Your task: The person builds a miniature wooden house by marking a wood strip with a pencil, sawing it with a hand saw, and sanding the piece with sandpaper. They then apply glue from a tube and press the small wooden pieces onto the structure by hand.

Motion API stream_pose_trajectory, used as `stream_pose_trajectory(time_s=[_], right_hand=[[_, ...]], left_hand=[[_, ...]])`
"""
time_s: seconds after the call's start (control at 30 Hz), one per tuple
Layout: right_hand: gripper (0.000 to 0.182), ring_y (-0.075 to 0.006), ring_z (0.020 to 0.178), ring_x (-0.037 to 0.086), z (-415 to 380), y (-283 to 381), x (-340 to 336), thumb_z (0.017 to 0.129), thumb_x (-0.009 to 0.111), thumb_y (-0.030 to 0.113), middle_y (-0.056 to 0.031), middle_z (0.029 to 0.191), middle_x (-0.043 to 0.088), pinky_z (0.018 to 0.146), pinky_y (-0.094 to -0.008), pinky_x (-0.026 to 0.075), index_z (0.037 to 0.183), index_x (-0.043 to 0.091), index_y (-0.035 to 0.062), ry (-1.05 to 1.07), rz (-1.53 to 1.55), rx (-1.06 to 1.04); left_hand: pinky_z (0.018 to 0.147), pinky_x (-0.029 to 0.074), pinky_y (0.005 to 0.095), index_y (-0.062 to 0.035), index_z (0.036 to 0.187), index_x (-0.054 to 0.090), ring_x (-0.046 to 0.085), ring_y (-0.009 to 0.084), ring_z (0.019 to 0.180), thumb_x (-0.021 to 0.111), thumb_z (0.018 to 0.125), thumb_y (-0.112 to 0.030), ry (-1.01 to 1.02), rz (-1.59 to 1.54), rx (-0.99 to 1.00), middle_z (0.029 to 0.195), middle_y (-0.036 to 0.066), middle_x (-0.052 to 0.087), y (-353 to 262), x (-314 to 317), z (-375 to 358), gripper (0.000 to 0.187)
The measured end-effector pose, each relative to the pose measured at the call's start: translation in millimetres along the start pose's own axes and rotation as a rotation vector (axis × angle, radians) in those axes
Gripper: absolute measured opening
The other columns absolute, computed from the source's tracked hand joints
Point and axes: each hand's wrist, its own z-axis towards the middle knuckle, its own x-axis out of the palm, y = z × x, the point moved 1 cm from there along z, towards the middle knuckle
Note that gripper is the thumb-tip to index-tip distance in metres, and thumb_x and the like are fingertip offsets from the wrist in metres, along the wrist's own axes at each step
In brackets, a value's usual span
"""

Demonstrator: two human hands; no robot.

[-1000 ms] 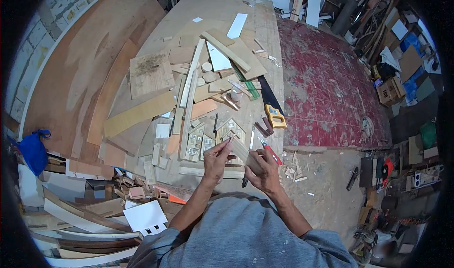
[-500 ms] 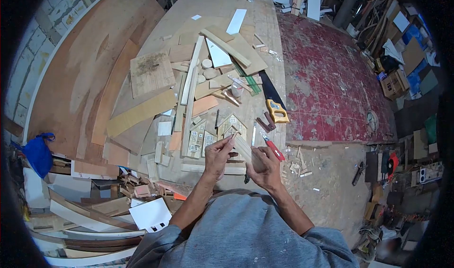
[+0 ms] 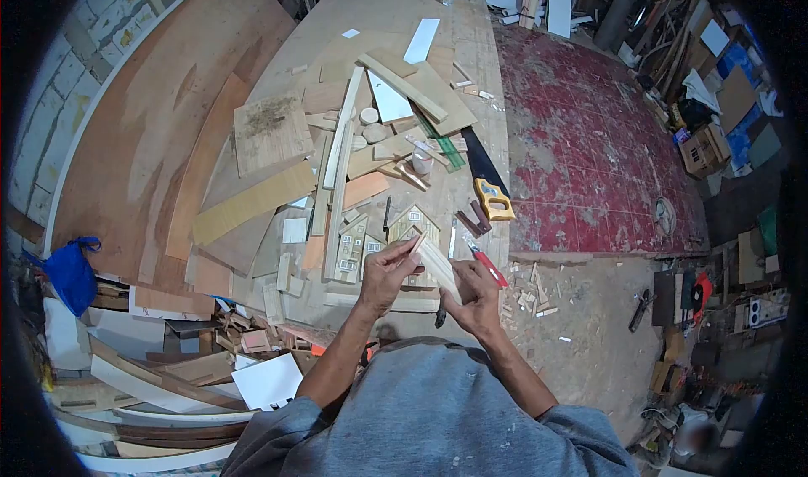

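Between my hands is a pale, grooved wooden piece [image 3: 438, 268], held at a slant above the table's near edge. My right hand [image 3: 474, 302] is closed round its lower end. At its upper end, my left hand [image 3: 389, 282] is closed in a pinch; a thin brownish edge shows at those fingertips, too small to make out. Just beyond my hands lie small model house fronts with windows: a peaked one [image 3: 414, 218] and a narrower one [image 3: 348, 250]. My left hand partly covers another.
A red-handled cutter [image 3: 488, 266], brown blocks [image 3: 474, 218] and a yellow-handled saw [image 3: 492, 197] lie to the right. Boards, a white cup [image 3: 422, 160] and wooden discs [image 3: 373, 130] are piled farther back. A large plywood sheet [image 3: 143, 140] leans on the left. Scraps litter the floor.
The wooden piece has turned slightly, showing more of its grooved side. My left hand has shifted a little, bringing its fingertips against the upper end. My right hand stays nearly in place.
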Motion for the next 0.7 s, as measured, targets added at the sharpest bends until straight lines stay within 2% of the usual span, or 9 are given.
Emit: stream_pose_trajectory(time_s=[0.4,0.47,0.57,0.7], right_hand=[[0.049,-0.0273,0.090,0.067,6.3,18.8,3.4,0.071,0.076,0.006,-0.0166,0.104,0.063,0.077,-0.0335,0.055,0.119,0.066,-0.0015,-0.017,-0.119,-0.049],[0.049,-0.0275,0.090,0.067,6.2,19.9,3.5,0.071,0.076,0.006,-0.0167,0.105,0.062,0.076,-0.0337,0.055,0.119,0.066,-0.0014,-0.019,-0.123,-0.052],[0.049,-0.0285,0.090,0.067,6.5,21.4,3.2,0.071,0.076,0.005,-0.0170,0.106,0.062,0.076,-0.0344,0.055,0.119,0.065,-0.0010,-0.010,-0.128,-0.042],[0.049,-0.0293,0.092,0.067,5.3,19.3,1.7,0.072,0.076,0.006,-0.0172,0.106,0.062,0.077,-0.0349,0.055,0.119,0.065,-0.0012,0.008,-0.123,-0.058]], left_hand=[[0.091,0.054,0.0291,0.0029,0.130,0.058,0.063,0.0149,0.108,0.062,0.094,-0.005,0.000,-0.198,-0.038,0.125,0.009,0.062,8.3,-11.5,1.6,0.037],[0.091,0.052,0.0350,0.0034,0.129,0.059,0.063,0.0181,0.107,0.064,0.094,-0.007,-0.001,-0.230,-0.031,0.123,0.012,0.065,7.6,-12.5,1.5,0.037],[0.089,0.052,0.0363,0.0016,0.126,0.062,0.064,0.0173,0.105,0.064,0.095,-0.014,-0.031,-0.382,-0.132,0.119,0.011,0.067,-2.3,-11.4,2.2,0.035],[0.088,0.052,0.0377,0.0001,0.122,0.065,0.064,0.0164,0.103,0.063,0.095,-0.018,-0.003,-0.300,-0.197,0.114,0.010,0.068,-8.5,-19.1,6.0,0.032]])
